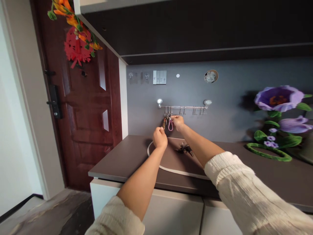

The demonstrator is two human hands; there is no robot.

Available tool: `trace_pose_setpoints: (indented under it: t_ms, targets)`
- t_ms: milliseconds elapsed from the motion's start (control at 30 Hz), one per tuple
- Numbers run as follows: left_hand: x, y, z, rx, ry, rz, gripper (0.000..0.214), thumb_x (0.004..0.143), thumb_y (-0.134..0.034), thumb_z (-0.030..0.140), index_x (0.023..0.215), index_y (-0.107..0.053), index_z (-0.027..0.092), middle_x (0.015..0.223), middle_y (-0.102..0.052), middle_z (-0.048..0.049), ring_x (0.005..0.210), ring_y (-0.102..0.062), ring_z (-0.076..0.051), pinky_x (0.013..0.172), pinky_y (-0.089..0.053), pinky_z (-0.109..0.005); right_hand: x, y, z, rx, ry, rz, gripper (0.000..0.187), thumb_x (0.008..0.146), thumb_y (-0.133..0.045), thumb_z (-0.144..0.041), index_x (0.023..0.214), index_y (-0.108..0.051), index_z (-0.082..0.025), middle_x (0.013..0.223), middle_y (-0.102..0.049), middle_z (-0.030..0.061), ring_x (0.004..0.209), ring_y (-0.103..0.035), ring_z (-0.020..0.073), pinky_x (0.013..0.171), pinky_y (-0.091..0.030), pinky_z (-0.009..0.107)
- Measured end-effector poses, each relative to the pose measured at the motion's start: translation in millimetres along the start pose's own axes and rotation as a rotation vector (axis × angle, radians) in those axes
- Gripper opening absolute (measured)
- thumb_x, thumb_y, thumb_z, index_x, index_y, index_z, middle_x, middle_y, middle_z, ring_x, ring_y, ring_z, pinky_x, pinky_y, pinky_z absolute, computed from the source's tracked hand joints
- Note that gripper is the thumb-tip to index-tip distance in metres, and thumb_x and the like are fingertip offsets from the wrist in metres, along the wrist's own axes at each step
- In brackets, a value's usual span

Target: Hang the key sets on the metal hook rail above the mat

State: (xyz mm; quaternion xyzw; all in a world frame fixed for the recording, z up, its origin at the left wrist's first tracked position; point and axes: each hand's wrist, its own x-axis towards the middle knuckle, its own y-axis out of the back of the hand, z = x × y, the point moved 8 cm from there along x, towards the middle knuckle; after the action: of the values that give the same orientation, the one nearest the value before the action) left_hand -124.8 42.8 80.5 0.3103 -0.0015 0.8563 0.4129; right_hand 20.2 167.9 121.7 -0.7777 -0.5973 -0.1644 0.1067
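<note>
My right hand (178, 122) is closed in a pinch on a metal key ring (170, 115) at the hook rail (182, 107). From this ring hangs a pink loop strap (170, 125). Just to its left, a brown beaded key charm (164, 122) dangles below the hooks, with a few keys beside it. My left hand (160, 137) is closed right under the charm's lower end; whatever its fingers hold is hidden. On the mat (171, 163) beneath lies a bunch of dark keys (185, 148).
A dark shelf (195, 29) overhangs the counter (117, 153). Purple artificial flowers (278, 98) stand at the right. Switches (159, 77) and clear hooks (146, 76) are on the grey wall. A dark red door (93, 130) with hanging decorations is at the left.
</note>
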Motion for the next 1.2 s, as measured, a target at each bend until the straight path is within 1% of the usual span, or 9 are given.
trace_pose_setpoints:
  t_ms: [100,333,467,567,700,800,933,1033,1200]
  targets:
    - [0,-1.0,-1,0.016,0.000,-0.010,0.028,0.086,-0.032,0.027,0.082,-0.058,0.017,0.086,-0.066,-0.0094,0.082,-0.058,-0.018,0.070,-0.038,-0.027,-2,0,-2,-0.007,0.006,-0.038,0.009,0.070,-0.056,-0.020,0.064,-0.058,-0.014,0.050,-0.055,-0.0017,0.045,-0.048,0.0065,0.050,-0.043,0.018]
    - [2,-3.5,-3,0.024,-0.005,-0.020,0.029,0.086,-0.032,0.028,0.082,-0.058,0.017,0.085,-0.065,-0.0090,0.080,-0.058,-0.018,0.069,-0.038,-0.027,-15,1,-9,0.024,-0.028,-0.140,0.016,0.074,-0.046,-0.007,0.063,-0.054,-0.014,0.056,-0.057,-0.0009,0.046,-0.049,0.0052,0.052,-0.042,0.018]
    - [1,-4.6,-3,0.039,-0.024,-0.021,0.028,0.086,-0.032,0.027,0.081,-0.058,0.017,0.085,-0.065,-0.0095,0.080,-0.058,-0.019,0.069,-0.038,-0.028,-22,10,-18,0.001,-0.028,-0.141,0.014,0.074,-0.047,-0.005,0.065,-0.054,-0.014,0.059,-0.057,-0.0006,0.048,-0.050,0.0049,0.050,-0.040,0.017]
    - [0,-5.5,-1,0.055,-0.047,-0.035,0.028,0.086,-0.033,0.027,0.080,-0.058,0.017,0.084,-0.065,-0.0097,0.080,-0.058,-0.019,0.069,-0.038,-0.028,-28,18,-28,-0.003,-0.011,-0.147,0.013,0.076,-0.048,-0.005,0.069,-0.055,-0.014,0.065,-0.059,0.0007,0.052,-0.051,0.0051,0.052,-0.040,0.017]
    - [-1,-7.9,1,0.062,-0.087,-0.067,0.027,0.086,-0.033,0.026,0.079,-0.057,0.017,0.083,-0.065,-0.0086,0.080,-0.057,-0.018,0.071,-0.039,-0.028,-41,27,-41,0.031,0.032,-0.209,0.010,0.079,-0.047,-0.010,0.077,-0.056,-0.014,0.077,-0.063,0.0032,0.059,-0.055,0.0056,0.056,-0.042,0.017]
    - [-2,-10.9,4,0.062,-0.134,-0.090,0.025,0.085,-0.034,0.026,0.082,-0.057,0.017,0.084,-0.064,-0.0078,0.081,-0.057,-0.018,0.073,-0.039,-0.028,-51,37,-46,0.048,0.059,-0.243,0.009,0.081,-0.047,-0.013,0.081,-0.056,-0.015,0.081,-0.064,0.0044,0.064,-0.057,0.0062,0.060,-0.043,0.018]
    - [-5,-16.5,6,0.062,-0.200,-0.131,0.022,0.084,-0.038,0.026,0.081,-0.057,0.017,0.084,-0.064,-0.0067,0.082,-0.056,-0.016,0.075,-0.039,-0.027,-62,52,-42,0.094,0.060,-0.263,0.008,0.082,-0.048,-0.015,0.083,-0.056,-0.015,0.080,-0.064,0.0040,0.065,-0.057,0.0063,0.062,-0.044,0.018]
    - [-8,-20.5,9,0.052,-0.245,-0.171,0.020,0.083,-0.040,0.026,0.079,-0.058,0.018,0.083,-0.064,-0.0054,0.080,-0.056,-0.015,0.075,-0.040,-0.026,-70,64,-34,0.106,0.048,-0.246,0.008,0.082,-0.048,-0.015,0.084,-0.056,-0.015,0.077,-0.064,0.0034,0.063,-0.057,0.0061,0.060,-0.043,0.018]
    - [-13,-27.9,14,0.020,-0.330,-0.252,0.016,0.081,-0.043,0.024,0.079,-0.058,0.018,0.085,-0.064,-0.0041,0.079,-0.056,-0.014,0.074,-0.040,-0.025,-87,81,-17,0.033,0.069,-0.228,0.011,0.081,-0.051,-0.021,0.088,-0.056,-0.015,0.078,-0.065,0.0039,0.063,-0.056,0.0064,0.061,-0.042,0.019]
